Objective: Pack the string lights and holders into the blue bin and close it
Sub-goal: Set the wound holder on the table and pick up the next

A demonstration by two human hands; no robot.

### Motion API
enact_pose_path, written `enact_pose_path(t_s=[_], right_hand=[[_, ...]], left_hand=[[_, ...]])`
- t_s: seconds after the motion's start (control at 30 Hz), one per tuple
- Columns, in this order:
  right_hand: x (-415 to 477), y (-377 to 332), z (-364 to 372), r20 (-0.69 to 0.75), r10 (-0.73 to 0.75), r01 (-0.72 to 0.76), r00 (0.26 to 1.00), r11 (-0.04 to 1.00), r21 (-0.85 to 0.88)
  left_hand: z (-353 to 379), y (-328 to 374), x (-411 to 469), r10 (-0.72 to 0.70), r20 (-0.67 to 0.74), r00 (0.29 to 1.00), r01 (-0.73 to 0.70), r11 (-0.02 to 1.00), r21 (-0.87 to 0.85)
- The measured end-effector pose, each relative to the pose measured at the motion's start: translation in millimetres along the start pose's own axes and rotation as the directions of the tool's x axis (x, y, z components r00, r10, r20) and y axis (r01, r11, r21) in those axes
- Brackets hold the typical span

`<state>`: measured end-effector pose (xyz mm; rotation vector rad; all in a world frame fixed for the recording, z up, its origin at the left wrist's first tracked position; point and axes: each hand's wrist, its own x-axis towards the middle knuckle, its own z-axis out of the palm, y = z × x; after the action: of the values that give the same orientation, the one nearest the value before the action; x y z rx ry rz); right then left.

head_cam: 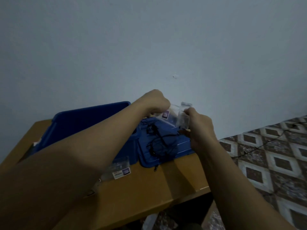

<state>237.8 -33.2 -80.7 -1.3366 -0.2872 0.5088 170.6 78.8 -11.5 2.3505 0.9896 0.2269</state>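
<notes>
Both hands hold a clear plastic bag of holders (174, 113) up near the wall. My left hand (154, 101) grips its left edge and my right hand (198, 125) pinches its right side. Under them the blue bin lid (182, 143) lies flat on the table with black string lights (159, 143) coiled on it. The blue bin (79, 123) stands to the left, mostly behind my left forearm. A second clear bag with a label (119, 170) lies on the table in front of the bin.
The wooden table (149, 188) ends at the right, where the patterned tile floor (274, 155) begins. A thin black cord (265, 141) trails across the tiles. A plain wall stands directly behind the table.
</notes>
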Motion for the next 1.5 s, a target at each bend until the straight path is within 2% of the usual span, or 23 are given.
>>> enact_pose_path(t_s=[0.07, 0.2, 0.37, 0.5, 0.6, 0.7, 0.83, 0.93, 1.1, 1.3, 1.5], right_hand=[[-12, -9, -2, -0.032, -0.084, 0.085, 0.996, 0.995, 0.046], [-48, -18, -8, -0.010, -0.181, 0.181, 0.983, 0.980, 0.080], [-102, 3, -14, 0.212, -0.176, 0.174, 0.961, 0.984, 0.029], [-125, 41, -15, 0.338, -0.126, 0.171, 0.933, 0.979, -0.107], [-136, 62, -12, 0.431, -0.060, 0.158, 0.900, 0.968, -0.195], [-143, 76, -6, 0.504, -0.016, 0.211, 0.864, 0.919, -0.332], [-144, 82, -5, 0.578, -0.010, 0.314, 0.816, 0.848, -0.428], [-141, 82, -7, 0.601, -0.013, 0.363, 0.799, 0.807, -0.465], [-138, 81, -11, 0.636, -0.026, 0.416, 0.771, 0.777, -0.473], [-126, 63, 0, 0.613, -0.258, 0.589, 0.747, 0.684, -0.430], [-130, 65, 15, 0.687, -0.267, 0.651, 0.676, 0.654, -0.386]], left_hand=[[-11, -3, -17, 0.053, -0.128, 0.990, -0.068, 0.991, -0.112], [-27, -23, -71, 0.164, -0.317, 0.934, -0.230, 0.956, -0.181], [-12, -78, -152, 0.192, -0.457, 0.868, -0.359, 0.880, -0.312], [25, -124, -198, 0.097, -0.465, 0.880, -0.296, 0.878, -0.377], [52, -157, -211, 0.023, -0.425, 0.905, -0.193, 0.912, -0.363], [69, -183, -217, -0.017, -0.400, 0.917, -0.131, 0.931, -0.341], [71, -193, -218, 0.098, -0.420, 0.902, -0.201, 0.957, -0.208], [72, -198, -219, 0.142, -0.404, 0.904, -0.237, 0.952, -0.195], [78, -211, -216, 0.122, -0.447, 0.886, -0.268, 0.923, -0.278], [83, -218, -218, 0.176, -0.460, 0.870, -0.316, 0.916, -0.247], [83, -222, -217, 0.190, -0.441, 0.877, -0.322, 0.914, -0.248]])
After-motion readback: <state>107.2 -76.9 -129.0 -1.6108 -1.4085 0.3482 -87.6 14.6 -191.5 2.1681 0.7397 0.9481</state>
